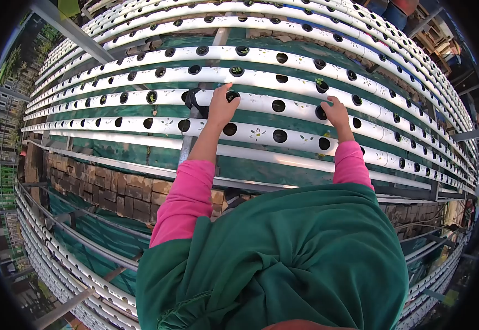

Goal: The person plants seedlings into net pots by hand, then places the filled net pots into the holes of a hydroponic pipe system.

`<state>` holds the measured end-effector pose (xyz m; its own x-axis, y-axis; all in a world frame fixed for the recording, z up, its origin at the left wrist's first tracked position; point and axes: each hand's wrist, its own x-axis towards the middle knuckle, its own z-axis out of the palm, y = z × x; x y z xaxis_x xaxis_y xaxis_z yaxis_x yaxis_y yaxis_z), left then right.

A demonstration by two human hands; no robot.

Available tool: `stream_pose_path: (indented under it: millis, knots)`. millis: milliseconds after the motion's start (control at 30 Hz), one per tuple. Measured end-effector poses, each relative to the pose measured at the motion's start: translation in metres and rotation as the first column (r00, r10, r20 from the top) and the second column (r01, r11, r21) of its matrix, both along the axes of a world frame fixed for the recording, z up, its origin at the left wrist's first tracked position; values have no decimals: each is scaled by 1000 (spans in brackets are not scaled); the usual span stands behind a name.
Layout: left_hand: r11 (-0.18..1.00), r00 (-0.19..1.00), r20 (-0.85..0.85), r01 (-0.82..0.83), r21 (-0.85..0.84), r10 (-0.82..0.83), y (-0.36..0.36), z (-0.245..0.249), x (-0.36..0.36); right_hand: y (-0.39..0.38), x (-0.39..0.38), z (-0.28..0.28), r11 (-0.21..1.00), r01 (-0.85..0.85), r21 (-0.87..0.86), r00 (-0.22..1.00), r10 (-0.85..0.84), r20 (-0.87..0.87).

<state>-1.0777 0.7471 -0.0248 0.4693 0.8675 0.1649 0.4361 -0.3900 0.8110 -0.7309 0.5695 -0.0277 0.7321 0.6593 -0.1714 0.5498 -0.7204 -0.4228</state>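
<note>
White pipes (300, 113) with rows of round holes run across the head view. My left hand (224, 105) is at the second pipe from the front, its thumb and fingers around a black net cup (232, 97) in a hole. My right hand (338, 113) reaches over the same pipe, beside a dark hole (321, 113), fingers curved and apart, with nothing visible between them. Just beyond it, a black cup with a green seedling (322, 86) sits in the third pipe. Another seedling cup (236, 71) stands beyond my left hand.
A dark strap (191, 101) is wrapped at the pipe left of my left hand. Green sheeting (283, 168) lies below the pipes, and a brick walkway (107, 190) runs at the lower left. More pipe racks (69, 269) stand behind, with metal posts (77, 33) at the upper left.
</note>
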Motion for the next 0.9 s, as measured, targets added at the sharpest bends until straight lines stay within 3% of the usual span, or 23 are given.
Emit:
stream_pose_path:
  millis: [167, 267, 433, 533, 600, 900]
  knots:
    - [995, 993, 93, 75, -64, -68, 17, -27, -23, 3, -8, -3, 993, 120, 18, 989, -121, 79]
    - [995, 983, 164, 87, -44, -78, 19, -30, -24, 1, -6, -6, 983, 176, 55, 983, -178, 37]
    - [992, 993, 35, 112, 66, -114, 20, -25, -20, 3, -14, -4, 984, 169, 50, 972, -175, 155]
    - [987, 994, -79, 91, 133, -81, 17, -28, -16, 6, -9, -3, 983, 183, -19, 981, -182, 67]
    - [985, 994, -109, 36, 171, -17, 12, -25, -12, 6, -12, -3, 983, 182, 4, 977, -182, 107]
    - [980, 951, -309, 59, 190, 2, 16, -19, -2, -1, -29, 11, 991, 128, 29, 981, -131, 144]
